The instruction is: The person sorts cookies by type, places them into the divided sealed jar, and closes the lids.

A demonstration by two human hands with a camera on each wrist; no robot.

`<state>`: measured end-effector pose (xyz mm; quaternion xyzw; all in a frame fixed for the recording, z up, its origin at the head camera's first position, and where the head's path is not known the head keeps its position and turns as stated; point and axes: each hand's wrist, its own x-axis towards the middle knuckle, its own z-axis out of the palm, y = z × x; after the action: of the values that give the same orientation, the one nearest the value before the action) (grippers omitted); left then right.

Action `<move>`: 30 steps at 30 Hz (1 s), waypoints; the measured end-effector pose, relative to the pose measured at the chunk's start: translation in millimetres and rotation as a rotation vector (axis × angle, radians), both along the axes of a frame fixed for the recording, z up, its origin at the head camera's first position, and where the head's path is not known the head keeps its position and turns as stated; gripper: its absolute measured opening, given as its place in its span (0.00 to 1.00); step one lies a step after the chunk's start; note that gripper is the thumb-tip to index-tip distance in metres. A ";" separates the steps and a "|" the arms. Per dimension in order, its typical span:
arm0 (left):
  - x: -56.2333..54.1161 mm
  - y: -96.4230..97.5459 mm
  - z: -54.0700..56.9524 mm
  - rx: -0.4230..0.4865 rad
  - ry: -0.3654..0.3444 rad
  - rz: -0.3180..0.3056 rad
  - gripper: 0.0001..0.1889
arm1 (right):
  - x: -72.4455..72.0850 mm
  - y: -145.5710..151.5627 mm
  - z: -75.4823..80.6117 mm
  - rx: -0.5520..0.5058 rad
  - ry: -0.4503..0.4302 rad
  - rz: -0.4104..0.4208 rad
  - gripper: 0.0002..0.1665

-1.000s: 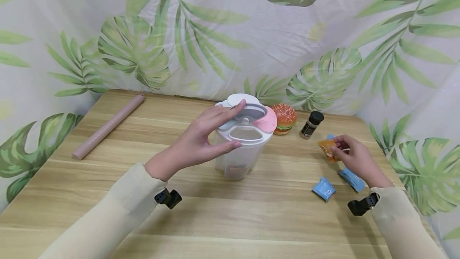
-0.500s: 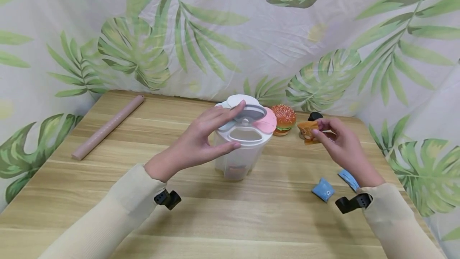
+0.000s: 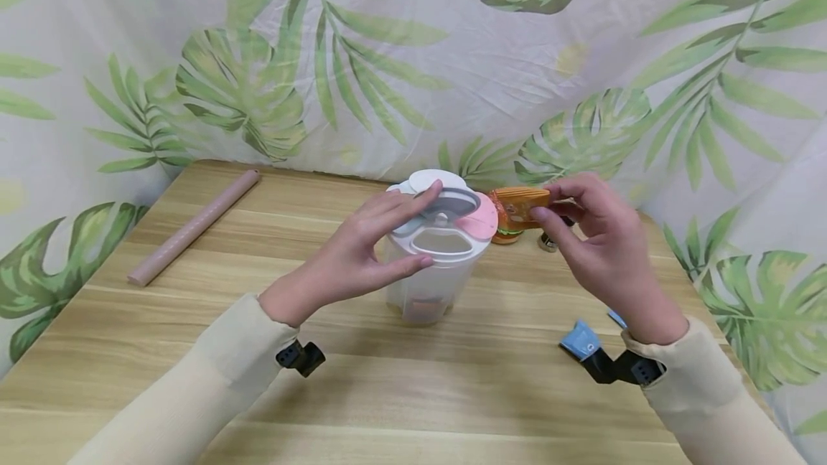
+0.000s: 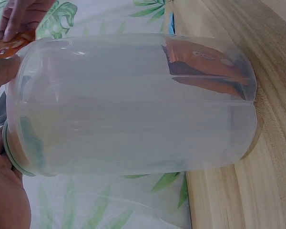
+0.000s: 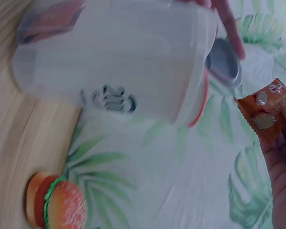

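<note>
A clear storage container point(image 3: 434, 282), its top split into coloured flip lids, stands mid-table with an orange wrapped packet point(image 4: 205, 59) inside at the bottom. On its top rests my left hand point(image 3: 352, 250). The index finger lies straight along the raised grey-lined lid point(image 3: 454, 202), and the thumb stretches to the front rim by the uncovered opening point(image 3: 442, 240). My right hand point(image 3: 604, 239) pinches an orange snack packet point(image 3: 522, 208) between thumb and fingers, just right of the pink lid point(image 3: 479, 216). In the right wrist view this packet is apart from the container.
Behind the held packet sits a toy burger point(image 3: 507, 237). A black-capped jar point(image 3: 548, 242) is mostly hidden by the right hand. Blue packets point(image 3: 580, 339) lie at the right, partly covered by the right wrist's camera. A pinkish rolled tube point(image 3: 194, 228) lies at left.
My right hand has lifted the orange packet off the right side of the table and carried it left and up beside the container's top. The left hand has stayed in place.
</note>
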<state>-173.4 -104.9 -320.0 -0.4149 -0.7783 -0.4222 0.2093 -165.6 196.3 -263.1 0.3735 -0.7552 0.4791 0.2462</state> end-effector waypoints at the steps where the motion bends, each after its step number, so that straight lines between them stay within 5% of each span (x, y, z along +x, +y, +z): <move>1: 0.0 0.1 0.3 0.000 0.002 -0.001 0.43 | 1.9 -4.4 1.9 -0.012 0.009 0.027 0.10; 10: -0.4 -1.4 0.2 0.003 -0.009 -0.004 0.43 | 1.1 -39.3 -3.0 -0.012 -0.023 0.205 0.13; 21: -1.1 -1.5 -1.4 -0.001 0.001 -0.016 0.44 | -1.1 -58.1 -21.5 0.099 -0.074 0.141 0.12; 30: -1.4 -0.6 -0.5 -0.004 -0.002 -0.015 0.44 | 3.2 -58.7 -29.4 0.211 -0.004 0.077 0.09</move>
<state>-174.8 -105.6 -320.5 -0.4208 -0.7761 -0.4228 0.2046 -162.4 137.6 -292.5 0.4250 -0.7871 0.4067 0.1853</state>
